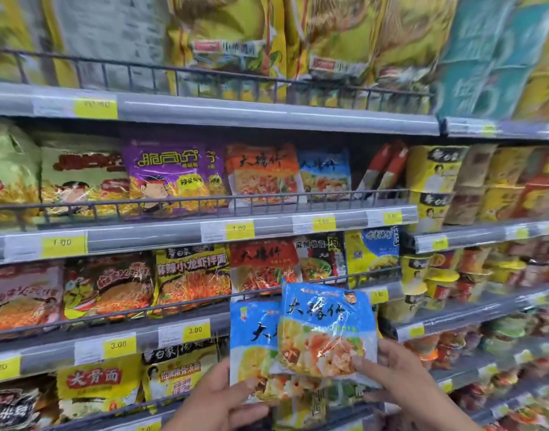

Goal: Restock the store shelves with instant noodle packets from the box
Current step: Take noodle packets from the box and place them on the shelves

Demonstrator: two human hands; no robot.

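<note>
Front blue plastic noodle packet [327, 329]: a glossy sky-blue wrapper with black brush-script characters across the top, a small red-and-yellow badge in its upper right corner, and a photograph of pale noodles with orange-red topping on the lower half. It is held upright, slightly tilted. The right hand [400, 377] pinches its lower right corner, thumb on the printed face. A second blue packet of the same design [253, 340] sits to its left, partly overlapped by it. The left hand [223, 399] grips that packet's bottom edge, thumb across the front. Behind the front packet stand grey metal shelves [267, 115] with dark wire rails. High above it stands a matching blue shelf packet [324, 174], with a red-orange packet [262, 172] and a purple cartoon packet [173, 175] up to the left. Left of it is a yellow 3.00 price tag [196, 330]; up to the right are yellow noodle cups [435, 172].
</note>
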